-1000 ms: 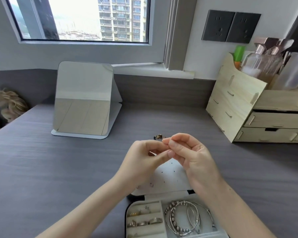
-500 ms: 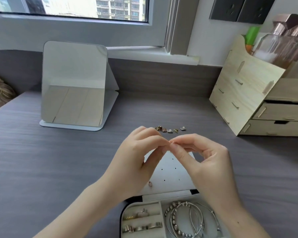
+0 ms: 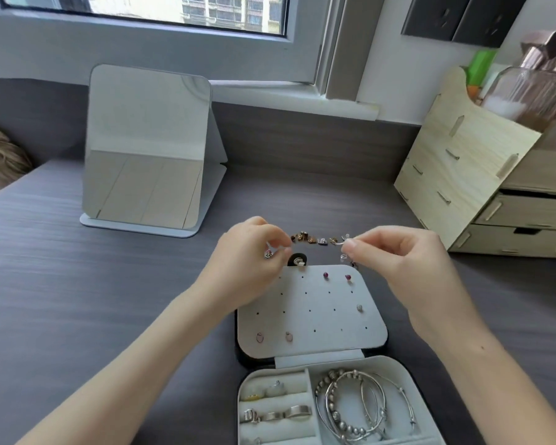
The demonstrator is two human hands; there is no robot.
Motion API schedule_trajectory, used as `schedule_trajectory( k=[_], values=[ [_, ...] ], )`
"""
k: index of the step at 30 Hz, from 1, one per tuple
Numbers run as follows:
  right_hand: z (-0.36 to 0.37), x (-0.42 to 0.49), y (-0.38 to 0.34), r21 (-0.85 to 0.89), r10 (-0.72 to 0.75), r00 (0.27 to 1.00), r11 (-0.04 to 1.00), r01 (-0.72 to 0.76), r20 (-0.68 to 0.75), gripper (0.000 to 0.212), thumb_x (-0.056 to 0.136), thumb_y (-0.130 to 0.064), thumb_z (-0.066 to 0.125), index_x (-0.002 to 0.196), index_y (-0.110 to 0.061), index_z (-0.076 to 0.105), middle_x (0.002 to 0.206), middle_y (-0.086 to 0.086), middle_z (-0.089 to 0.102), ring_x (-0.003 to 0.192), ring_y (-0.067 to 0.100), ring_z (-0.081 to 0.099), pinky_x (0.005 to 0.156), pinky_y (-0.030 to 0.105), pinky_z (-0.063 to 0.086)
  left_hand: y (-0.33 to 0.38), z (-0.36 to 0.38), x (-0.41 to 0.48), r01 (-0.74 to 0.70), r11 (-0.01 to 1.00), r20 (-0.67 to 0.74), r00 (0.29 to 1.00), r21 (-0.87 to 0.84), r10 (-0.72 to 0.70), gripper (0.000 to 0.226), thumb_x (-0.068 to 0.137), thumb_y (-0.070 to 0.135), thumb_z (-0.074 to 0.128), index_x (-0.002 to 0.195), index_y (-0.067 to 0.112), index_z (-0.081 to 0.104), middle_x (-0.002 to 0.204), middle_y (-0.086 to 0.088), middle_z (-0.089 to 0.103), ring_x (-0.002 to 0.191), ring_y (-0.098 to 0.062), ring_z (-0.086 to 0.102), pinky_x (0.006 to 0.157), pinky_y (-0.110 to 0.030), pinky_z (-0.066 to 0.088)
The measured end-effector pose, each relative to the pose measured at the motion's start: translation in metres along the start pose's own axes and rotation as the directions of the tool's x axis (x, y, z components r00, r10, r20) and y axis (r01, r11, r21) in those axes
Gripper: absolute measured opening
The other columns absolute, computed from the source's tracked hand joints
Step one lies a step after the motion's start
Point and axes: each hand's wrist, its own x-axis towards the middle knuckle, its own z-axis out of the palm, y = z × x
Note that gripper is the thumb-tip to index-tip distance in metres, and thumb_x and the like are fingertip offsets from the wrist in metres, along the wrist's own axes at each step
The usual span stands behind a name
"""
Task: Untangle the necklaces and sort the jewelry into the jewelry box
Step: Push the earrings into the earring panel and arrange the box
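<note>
Looking down from head height, we see two bare hands raised just beyond the open jewelry box (image 3: 318, 361) on a grey wood-grain table (image 3: 77, 300). The left hand (image 3: 247, 261) has its fingers curled in, its tips pinching a tiny silvery piece (image 3: 268, 254) that is too small for us to identify. The right hand (image 3: 398, 261) is held apart from it at the same height. Its thumb and forefinger are pressed together on a small silvery earring (image 3: 344, 244), and its other fingers are loosely curled. Between and just behind the hands, a short row of loose earrings (image 3: 315, 239) lies on the table. The box's pale earring panel (image 3: 315, 313) lies flat and carries two purple studs (image 3: 325, 276) near its far edge, one silvery stud (image 3: 359, 308) at its right side and two pink studs (image 3: 260, 337) at its near left. Nearer to us, the tray holds rings (image 3: 276, 415) in padded slots on the left and silver bracelets (image 3: 360, 409) in the compartment on the right. A standing mirror (image 3: 148, 149) is at the back left of the table and a pale wooden drawer organiser (image 3: 463, 175) at the back right.
</note>
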Motion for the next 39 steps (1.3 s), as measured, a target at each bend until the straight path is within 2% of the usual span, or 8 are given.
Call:
schedule_trajectory(
  k=[5, 13, 16, 20, 23, 29, 34, 39],
  values=[
    [-0.001, -0.006, 0.005, -0.066, 0.017, 0.999, 0.998, -0.015, 0.039, 0.01, 0.07, -0.026, 0.077, 0.063, -0.02, 0.074, 0.067, 0.013, 0.067, 0.056, 0.014, 0.049, 0.053, 0.017, 0.037, -0.001, 0.001, 0.009, 0.04, 0.999, 0.14, 0.989, 0.03, -0.044, 0.009, 0.085, 0.03, 0.063, 0.09, 0.025, 0.069, 0.087, 0.01, 0.057, 0.085, -0.01, 0.055, 0.073, -0.023, 0.042],
    [0.005, -0.005, 0.017, -0.116, 0.009, 1.0, 0.993, -0.008, 0.012, 0.01, 0.071, -0.028, 0.077, 0.063, -0.025, 0.072, 0.058, 0.015, 0.047, 0.055, 0.012, 0.039, 0.046, 0.015, 0.032, 0.003, 0.01, 0.007, -0.107, 0.994, 0.008, 0.994, -0.004, 0.107, 0.021, 0.075, 0.023, 0.074, 0.079, 0.025, 0.053, 0.08, 0.011, 0.05, 0.073, -0.007, 0.045, 0.062, -0.02, 0.037],
    [0.007, -0.008, 0.017, -0.123, 0.027, 1.0, 0.992, -0.026, 0.01, 0.015, 0.073, -0.024, 0.077, 0.06, -0.021, 0.071, 0.05, -0.002, 0.045, 0.047, 0.006, 0.035, 0.042, 0.01, 0.029, 0.003, 0.013, 0.003, -0.138, 0.99, 0.019, 0.99, 0.018, 0.138, 0.009, 0.079, 0.025, 0.071, 0.079, 0.024, 0.062, 0.087, 0.008, 0.052, 0.079, -0.009, 0.048, 0.067, -0.023, 0.04],
    [0.015, -0.008, 0.015, -0.275, 0.071, 0.996, 0.96, -0.053, 0.053, 0.019, 0.077, -0.027, 0.071, 0.058, -0.023, 0.067, 0.041, -0.019, 0.044, 0.042, 0.005, 0.036, 0.046, 0.016, 0.025, -0.004, 0.02, -0.001, -0.107, 0.994, 0.026, 0.994, -0.004, 0.107, 0.007, 0.084, 0.026, 0.067, 0.089, 0.027, 0.072, 0.079, 0.017, 0.047, 0.072, 0.0, 0.045, 0.063, -0.01, 0.032],
    [0.018, -0.005, 0.013, -0.396, 0.082, 0.995, 0.917, -0.05, 0.062, 0.019, 0.078, -0.024, 0.067, 0.059, -0.022, 0.066, 0.04, -0.025, 0.045, 0.044, -0.001, 0.042, 0.047, 0.019, 0.023, -0.002, 0.022, 0.001, -0.081, 0.997, -0.007, 0.997, 0.007, 0.082, 0.008, 0.083, 0.029, 0.068, 0.088, 0.026, 0.074, 0.076, 0.019, 0.047, 0.074, -0.002, 0.044, 0.069, -0.02, 0.034],
    [0.021, 0.0, 0.015, -0.433, 0.151, 0.983, 0.897, -0.091, 0.106, 0.023, 0.074, -0.019, 0.066, 0.051, -0.018, 0.063, 0.036, -0.013, 0.044, 0.038, 0.003, 0.037, 0.047, 0.02, 0.028, 0.005, 0.025, 0.007, -0.116, 0.976, -0.055, 0.99, 0.182, 0.128, 0.009, 0.082, 0.034, 0.067, 0.082, 0.027, 0.073, 0.092, 0.005, 0.057, 0.09, -0.02, 0.048, 0.076, -0.031, 0.027],
    [0.027, 0.005, 0.016, -0.464, 0.186, 0.974, 0.879, -0.107, 0.128, 0.012, 0.068, -0.017, 0.065, 0.059, -0.009, 0.065, 0.041, -0.006, 0.042, 0.045, 0.011, 0.034, 0.049, 0.022, 0.03, 0.005, 0.028, 0.008, -0.178, 0.935, -0.087, 0.973, 0.308, 0.213, 0.008, 0.062, 0.027, 0.066, 0.054, 0.024, 0.067, 0.066, 0.0, 0.055, 0.06, -0.027, 0.051, 0.062, -0.033, 0.025],
    [0.028, 0.004, 0.011, -0.49, 0.213, 0.964, 0.865, -0.112, 0.156, 0.016, 0.067, -0.016, 0.063, 0.055, -0.007, 0.058, 0.039, -0.006, 0.038, 0.04, 0.012, 0.033, 0.047, 0.021, 0.029, 0.001, 0.03, 0.009, -0.206, 0.921, -0.089, 0.965, 0.329, 0.248, 0.01, 0.063, 0.027, 0.064, 0.055, 0.023, 0.068, 0.065, 0.001, 0.054, 0.059, -0.026, 0.051, 0.061, -0.032, 0.025]
  ],
)
